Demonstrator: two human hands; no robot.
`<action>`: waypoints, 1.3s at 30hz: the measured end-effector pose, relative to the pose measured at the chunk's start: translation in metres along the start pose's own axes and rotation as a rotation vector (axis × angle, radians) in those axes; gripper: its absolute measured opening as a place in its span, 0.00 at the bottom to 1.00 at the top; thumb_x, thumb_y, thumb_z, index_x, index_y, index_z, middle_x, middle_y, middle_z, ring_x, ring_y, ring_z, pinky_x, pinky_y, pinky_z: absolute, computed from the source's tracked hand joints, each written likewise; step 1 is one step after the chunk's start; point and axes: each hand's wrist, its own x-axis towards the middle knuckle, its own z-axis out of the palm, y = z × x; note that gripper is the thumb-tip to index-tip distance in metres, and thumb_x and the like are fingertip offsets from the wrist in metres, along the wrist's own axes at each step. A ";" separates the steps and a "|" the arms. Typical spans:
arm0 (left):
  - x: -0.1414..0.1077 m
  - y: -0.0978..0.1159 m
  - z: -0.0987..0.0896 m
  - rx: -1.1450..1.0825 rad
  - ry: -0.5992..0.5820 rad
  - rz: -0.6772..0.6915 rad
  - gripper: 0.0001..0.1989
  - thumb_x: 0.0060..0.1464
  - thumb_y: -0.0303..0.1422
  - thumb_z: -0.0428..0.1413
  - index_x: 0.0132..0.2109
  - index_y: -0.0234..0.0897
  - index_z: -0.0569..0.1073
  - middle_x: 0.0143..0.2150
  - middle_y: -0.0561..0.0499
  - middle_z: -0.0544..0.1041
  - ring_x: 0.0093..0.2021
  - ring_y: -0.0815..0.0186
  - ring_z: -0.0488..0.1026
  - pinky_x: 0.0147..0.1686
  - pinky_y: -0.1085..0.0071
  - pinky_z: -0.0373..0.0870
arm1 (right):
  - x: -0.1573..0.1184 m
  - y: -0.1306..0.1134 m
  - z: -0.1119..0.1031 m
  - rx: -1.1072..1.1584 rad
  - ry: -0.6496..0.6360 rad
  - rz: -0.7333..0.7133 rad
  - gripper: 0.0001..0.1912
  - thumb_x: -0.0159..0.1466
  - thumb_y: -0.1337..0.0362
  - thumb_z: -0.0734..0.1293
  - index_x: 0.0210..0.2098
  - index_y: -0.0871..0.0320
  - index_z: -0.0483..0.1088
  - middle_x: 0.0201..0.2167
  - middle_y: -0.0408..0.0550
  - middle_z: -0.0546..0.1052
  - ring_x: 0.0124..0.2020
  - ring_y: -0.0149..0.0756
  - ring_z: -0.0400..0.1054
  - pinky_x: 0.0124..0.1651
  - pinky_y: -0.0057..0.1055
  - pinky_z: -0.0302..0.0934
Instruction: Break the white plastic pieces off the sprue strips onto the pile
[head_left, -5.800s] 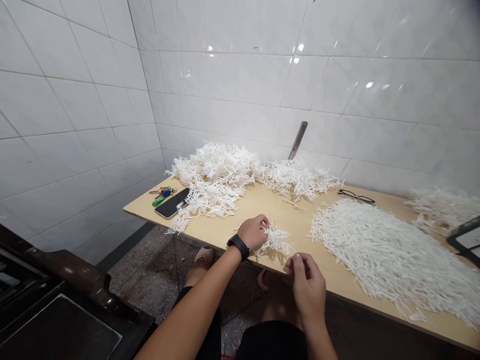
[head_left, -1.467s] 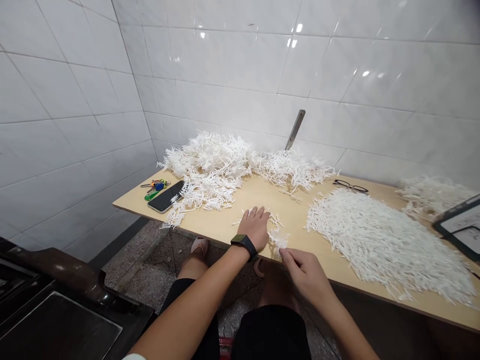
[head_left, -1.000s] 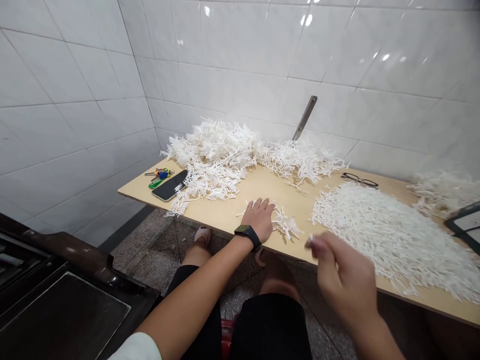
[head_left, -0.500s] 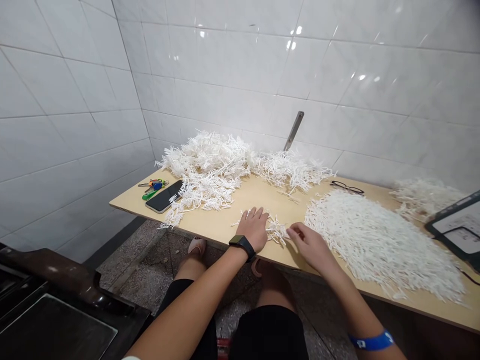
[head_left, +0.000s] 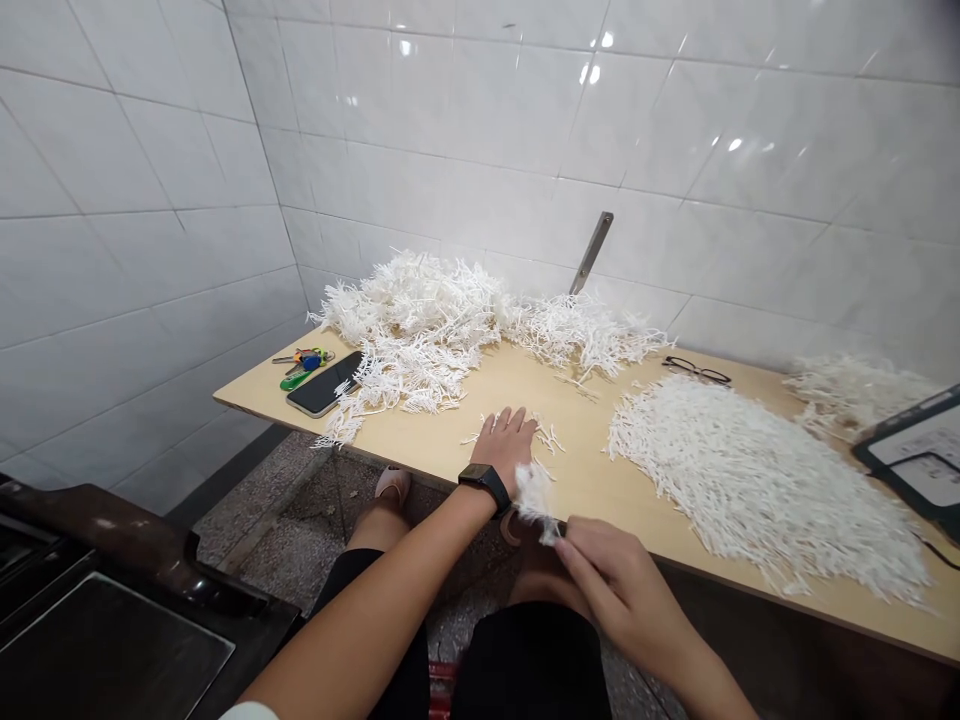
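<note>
Change: in 0.5 s the right hand (head_left: pixel 619 575) has drawn back toward the frame's bottom — white tuft (head_left: pixel 534 493) apparently free of the table (head_left: pixel 525 385) now | Right: fingertips pinching 1 end | Left hand (head_left: pixel 510 440): flat, grasping nothing visible, beside loose white strands (head_left: pixel 552 438) | Tuft: lower centre, blurred; long axis diagonal — bushy end pointing upper left

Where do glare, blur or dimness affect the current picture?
Head view: bright glare spots on the tiled back wall; head view: the white branched cluster at the right hand's fingertips is smeared, the left hand crisper; head view: upper right corner darkened.
</note>
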 end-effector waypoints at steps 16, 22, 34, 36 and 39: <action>0.000 -0.002 0.001 -0.026 0.034 -0.003 0.25 0.59 0.29 0.42 0.63 0.40 0.60 0.68 0.48 0.56 0.67 0.57 0.51 0.66 0.54 0.44 | 0.049 0.138 -0.050 -0.673 0.216 0.631 0.22 0.64 0.67 0.54 0.55 0.59 0.68 0.46 0.56 0.77 0.41 0.45 0.71 0.35 0.34 0.56; 0.000 -0.003 0.003 -0.018 0.033 -0.006 0.25 0.58 0.29 0.43 0.63 0.40 0.59 0.69 0.48 0.56 0.68 0.57 0.50 0.66 0.54 0.45 | 0.047 0.114 -0.036 -0.599 0.255 0.732 0.25 0.65 0.49 0.54 0.26 0.57 0.73 0.23 0.52 0.75 0.26 0.41 0.66 0.27 0.32 0.49; 0.001 -0.001 0.005 0.004 0.038 -0.018 0.25 0.59 0.29 0.42 0.63 0.41 0.59 0.69 0.49 0.55 0.68 0.58 0.49 0.65 0.53 0.44 | 0.046 0.089 0.000 -0.359 0.037 0.321 0.17 0.66 0.58 0.55 0.23 0.56 0.59 0.22 0.45 0.69 0.25 0.34 0.61 0.29 0.29 0.47; 0.001 -0.002 0.008 0.007 0.041 -0.016 0.26 0.58 0.29 0.44 0.63 0.41 0.58 0.69 0.49 0.55 0.68 0.57 0.49 0.65 0.52 0.44 | 0.040 0.076 -0.004 -0.291 0.076 0.275 0.18 0.67 0.58 0.56 0.21 0.56 0.56 0.19 0.43 0.64 0.22 0.31 0.57 0.27 0.29 0.46; 0.001 -0.004 0.009 0.015 0.040 0.007 0.28 0.56 0.32 0.47 0.64 0.40 0.57 0.69 0.47 0.55 0.68 0.55 0.49 0.65 0.51 0.45 | 0.025 0.045 -0.012 -0.126 0.111 0.139 0.19 0.67 0.60 0.57 0.20 0.56 0.55 0.17 0.41 0.61 0.20 0.29 0.54 0.26 0.29 0.47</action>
